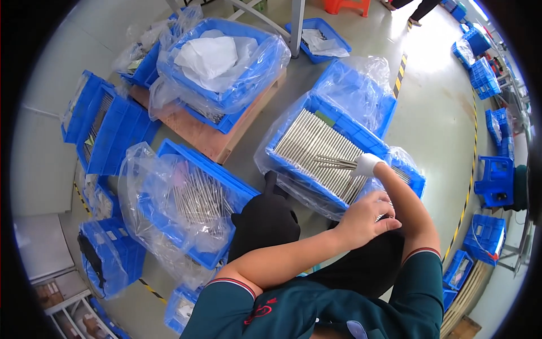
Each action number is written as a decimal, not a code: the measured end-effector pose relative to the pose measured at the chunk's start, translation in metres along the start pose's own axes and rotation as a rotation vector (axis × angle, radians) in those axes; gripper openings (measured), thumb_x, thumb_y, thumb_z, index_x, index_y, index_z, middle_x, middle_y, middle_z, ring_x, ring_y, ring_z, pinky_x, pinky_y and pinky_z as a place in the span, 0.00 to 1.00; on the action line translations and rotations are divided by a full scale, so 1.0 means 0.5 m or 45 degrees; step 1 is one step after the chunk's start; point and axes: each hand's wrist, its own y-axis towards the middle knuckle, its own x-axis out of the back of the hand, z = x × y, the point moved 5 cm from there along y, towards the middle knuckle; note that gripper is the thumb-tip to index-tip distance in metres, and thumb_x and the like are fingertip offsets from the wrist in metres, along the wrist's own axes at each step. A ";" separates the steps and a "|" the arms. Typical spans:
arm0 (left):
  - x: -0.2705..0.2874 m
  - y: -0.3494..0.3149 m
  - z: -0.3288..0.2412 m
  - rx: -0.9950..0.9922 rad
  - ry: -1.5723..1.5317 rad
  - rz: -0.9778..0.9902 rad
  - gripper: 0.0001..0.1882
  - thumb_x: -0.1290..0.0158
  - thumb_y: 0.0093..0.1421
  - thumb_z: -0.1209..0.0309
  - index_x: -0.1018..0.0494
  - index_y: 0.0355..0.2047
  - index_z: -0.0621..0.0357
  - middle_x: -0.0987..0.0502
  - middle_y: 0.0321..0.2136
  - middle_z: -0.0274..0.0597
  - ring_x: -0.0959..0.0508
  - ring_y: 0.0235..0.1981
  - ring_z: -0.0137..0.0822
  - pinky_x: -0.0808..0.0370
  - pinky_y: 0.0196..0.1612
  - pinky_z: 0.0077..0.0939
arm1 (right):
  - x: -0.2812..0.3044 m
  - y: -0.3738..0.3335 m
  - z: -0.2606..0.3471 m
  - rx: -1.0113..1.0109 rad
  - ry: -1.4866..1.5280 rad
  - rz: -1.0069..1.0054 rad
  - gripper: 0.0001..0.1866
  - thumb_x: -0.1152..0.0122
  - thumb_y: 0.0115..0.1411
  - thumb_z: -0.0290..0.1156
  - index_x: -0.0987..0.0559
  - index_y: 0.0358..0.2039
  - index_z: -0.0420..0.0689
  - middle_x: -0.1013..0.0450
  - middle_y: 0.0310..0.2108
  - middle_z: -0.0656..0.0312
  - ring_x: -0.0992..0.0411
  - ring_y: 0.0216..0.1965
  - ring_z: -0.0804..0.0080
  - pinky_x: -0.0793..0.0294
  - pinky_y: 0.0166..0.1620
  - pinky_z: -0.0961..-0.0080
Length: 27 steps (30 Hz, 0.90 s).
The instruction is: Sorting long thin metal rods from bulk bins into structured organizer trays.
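My right hand (369, 165), in a white glove or wrap, is closed round several thin metal rods (336, 163). These rods reach left over a blue crate (307, 172) lined with clear plastic. Closely stacked metal rods (316, 144) lie side by side in that crate. Nearer to me, my bare left hand (367, 219) hovers by the crate's near right side, fingers curved and thumb apart. No held object can be made out in it.
Left of my legs stands another plastic-lined blue crate (148, 206) of loose metal rods (200, 198). Beyond it, a wooden pallet (195, 134) carries stacked blue crates (248, 42). A blue stool (495, 182) stands at right. At the top, another person's legs (422, 10) show.
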 end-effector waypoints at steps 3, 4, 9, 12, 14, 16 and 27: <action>0.015 0.009 -0.003 0.074 -0.067 0.019 0.15 0.44 0.55 0.58 0.25 0.30 0.57 0.30 0.41 0.47 0.27 0.40 0.45 0.29 0.41 0.32 | -0.021 0.078 -0.002 0.096 -0.163 0.248 0.29 0.36 0.41 0.54 0.20 0.34 0.41 0.24 0.31 0.50 0.25 0.33 0.57 0.27 0.40 0.67; 0.023 0.010 -0.004 0.089 -0.065 0.013 0.15 0.44 0.55 0.58 0.25 0.30 0.57 0.30 0.41 0.47 0.27 0.40 0.45 0.29 0.41 0.32 | -0.020 0.099 0.013 0.143 -0.214 0.276 0.29 0.35 0.40 0.54 0.20 0.35 0.41 0.23 0.29 0.53 0.25 0.31 0.59 0.26 0.37 0.68; 0.046 0.008 -0.002 0.158 -0.139 -0.037 0.16 0.45 0.55 0.55 0.25 0.31 0.56 0.30 0.41 0.47 0.27 0.40 0.44 0.30 0.42 0.32 | -0.020 0.189 0.065 0.189 -0.357 0.637 0.27 0.33 0.40 0.53 0.19 0.33 0.43 0.23 0.29 0.57 0.25 0.29 0.63 0.25 0.35 0.69; 0.055 0.009 0.003 0.169 -0.149 -0.045 0.17 0.45 0.55 0.55 0.25 0.31 0.56 0.30 0.41 0.47 0.27 0.40 0.44 0.30 0.42 0.31 | 0.022 0.231 0.102 0.165 -0.627 0.457 0.22 0.33 0.44 0.48 0.18 0.34 0.46 0.22 0.33 0.60 0.25 0.38 0.61 0.26 0.40 0.64; 0.065 0.008 0.005 0.197 -0.167 -0.051 0.17 0.45 0.55 0.55 0.25 0.31 0.56 0.30 0.41 0.47 0.27 0.40 0.43 0.30 0.42 0.30 | 0.059 0.230 0.157 0.210 -0.850 0.209 0.15 0.37 0.48 0.41 0.18 0.34 0.49 0.22 0.35 0.61 0.25 0.39 0.63 0.29 0.39 0.64; 0.068 0.009 0.004 0.218 -0.193 -0.046 0.17 0.45 0.56 0.55 0.25 0.32 0.56 0.30 0.41 0.47 0.27 0.40 0.43 0.30 0.42 0.30 | 0.070 0.234 0.181 0.287 -0.938 -0.024 0.10 0.44 0.52 0.34 0.17 0.32 0.51 0.22 0.35 0.63 0.25 0.38 0.64 0.33 0.38 0.68; 0.073 0.005 0.005 0.236 -0.311 -0.078 0.16 0.45 0.56 0.57 0.26 0.31 0.58 0.28 0.35 0.42 0.27 0.33 0.36 0.30 0.35 0.25 | 0.068 0.203 0.229 0.301 -0.754 -0.517 0.08 0.47 0.52 0.30 0.19 0.23 0.49 0.25 0.28 0.62 0.26 0.35 0.67 0.30 0.34 0.69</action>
